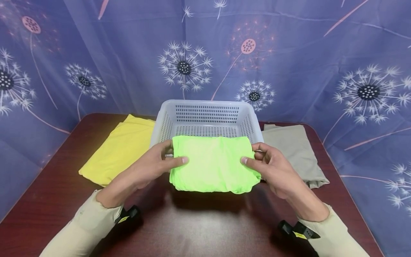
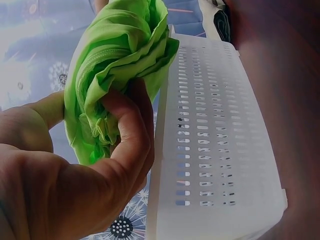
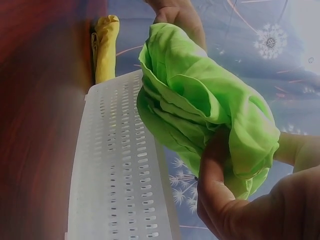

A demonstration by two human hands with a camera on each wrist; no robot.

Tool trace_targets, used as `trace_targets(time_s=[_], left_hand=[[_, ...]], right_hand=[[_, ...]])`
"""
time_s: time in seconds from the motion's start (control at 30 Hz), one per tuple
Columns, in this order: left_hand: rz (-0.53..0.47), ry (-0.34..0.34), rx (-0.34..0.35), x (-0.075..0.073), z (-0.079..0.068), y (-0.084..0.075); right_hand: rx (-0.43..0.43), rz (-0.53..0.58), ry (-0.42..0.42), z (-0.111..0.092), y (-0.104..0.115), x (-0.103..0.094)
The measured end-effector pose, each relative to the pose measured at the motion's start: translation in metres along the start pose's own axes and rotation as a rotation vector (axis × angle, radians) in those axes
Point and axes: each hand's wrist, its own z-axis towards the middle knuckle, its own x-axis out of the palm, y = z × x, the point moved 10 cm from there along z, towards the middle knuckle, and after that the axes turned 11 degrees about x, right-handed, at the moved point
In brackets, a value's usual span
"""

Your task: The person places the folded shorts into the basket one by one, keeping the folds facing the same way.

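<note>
Both hands hold a folded bright green cloth (image 1: 213,164) up in front of the white perforated basket (image 1: 207,107). My left hand (image 1: 160,160) grips its left end, thumb on the near face and fingers behind. At the opposite end my right hand (image 1: 273,166) pinches it the same way. Several folded layers of the green cloth (image 2: 120,60) show from the side in the left wrist view. In the right wrist view the cloth (image 3: 200,95) is raised above the rim of the basket (image 3: 115,165). Its upper edge overlaps the basket's near side in the head view.
A folded yellow cloth (image 1: 122,150) lies left of the basket on the dark red-brown table (image 1: 205,228). To the right lies a folded grey cloth (image 1: 292,150). Behind the table hangs a blue curtain (image 1: 128,46) with dandelion prints.
</note>
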Motion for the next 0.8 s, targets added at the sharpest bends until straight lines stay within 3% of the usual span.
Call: trace_targets(time_s=[0.33, 0.8], left_hand=[[-0.026, -0.008, -0.003, 0.000, 0.002, -0.004], [0.068, -0.030, -0.012, -0.007, 0.010, -0.004]], right_hand=[[0.005, 0.018, -0.014, 0.003, 0.003, -0.002], [0.016, -0.042, -0.076, 0.008, 0.010, -0.011]])
